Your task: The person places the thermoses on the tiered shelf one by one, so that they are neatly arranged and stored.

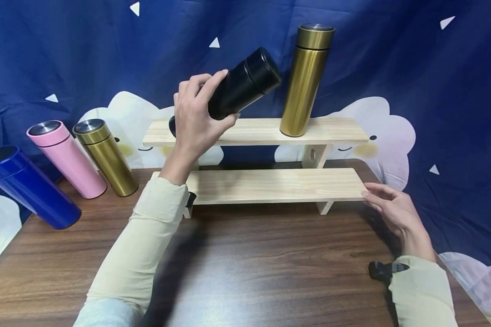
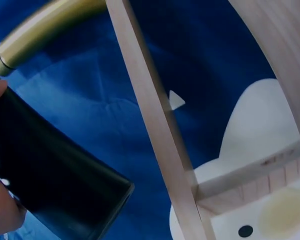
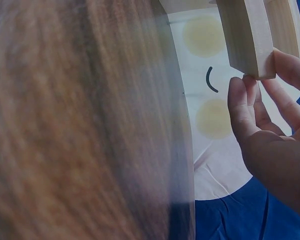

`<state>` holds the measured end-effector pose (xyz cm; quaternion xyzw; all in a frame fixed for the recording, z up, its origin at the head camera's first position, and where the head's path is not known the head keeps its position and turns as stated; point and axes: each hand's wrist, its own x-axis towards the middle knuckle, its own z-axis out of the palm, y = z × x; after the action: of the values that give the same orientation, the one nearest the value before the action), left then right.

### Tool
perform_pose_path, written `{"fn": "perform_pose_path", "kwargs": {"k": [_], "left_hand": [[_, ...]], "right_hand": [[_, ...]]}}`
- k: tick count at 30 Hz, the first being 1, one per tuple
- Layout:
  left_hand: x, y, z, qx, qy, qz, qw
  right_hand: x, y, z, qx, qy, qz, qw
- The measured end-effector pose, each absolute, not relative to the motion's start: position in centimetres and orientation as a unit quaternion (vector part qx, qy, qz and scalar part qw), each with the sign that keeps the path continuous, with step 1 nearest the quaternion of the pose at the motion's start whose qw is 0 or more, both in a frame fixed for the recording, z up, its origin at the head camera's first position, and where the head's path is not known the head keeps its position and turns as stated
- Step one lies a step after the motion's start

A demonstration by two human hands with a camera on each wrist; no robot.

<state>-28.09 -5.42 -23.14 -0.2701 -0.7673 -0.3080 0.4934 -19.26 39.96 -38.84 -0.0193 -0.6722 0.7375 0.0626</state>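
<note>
My left hand (image 1: 198,111) grips a black thermos bottle (image 1: 245,84) around its body, holding it tilted above the left part of the upper wooden shelf board (image 1: 249,131). Its lid end points up and right. In the left wrist view the lower end of the black bottle (image 2: 75,170) hangs beside the board's edge. A gold thermos bottle (image 1: 307,86) stands upright on that same board, right of the middle. My right hand (image 1: 398,215) holds the right end of the lower shelf board (image 1: 270,186); in the right wrist view the fingertips (image 3: 238,90) are at the board's corner.
At the table's left stand a blue thermos bottle (image 1: 32,188), a pink thermos bottle (image 1: 67,159) and another gold thermos bottle (image 1: 106,159). The two-tier stand sits at the back of the brown wooden table (image 1: 262,268). Behind hangs a dark blue curtain (image 1: 393,59) printed with clouds.
</note>
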Motion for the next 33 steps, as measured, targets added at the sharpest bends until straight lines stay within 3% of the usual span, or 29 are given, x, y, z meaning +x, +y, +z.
{"fn": "perform_pose_path", "kwargs": {"k": [11, 33], "left_hand": [[-28.8, -3.2, -21.5, -0.204, -0.793, -0.385, 0.425], [-30.7, 0.2, -20.3, -0.176, -0.789, -0.482, 0.338]], "right_hand": [[-19.3, 40.0, -38.8, -0.018, -0.669, 0.741, 0.061], [-19.3, 40.0, -38.7, -0.021, -0.677, 0.733, 0.062]]}}
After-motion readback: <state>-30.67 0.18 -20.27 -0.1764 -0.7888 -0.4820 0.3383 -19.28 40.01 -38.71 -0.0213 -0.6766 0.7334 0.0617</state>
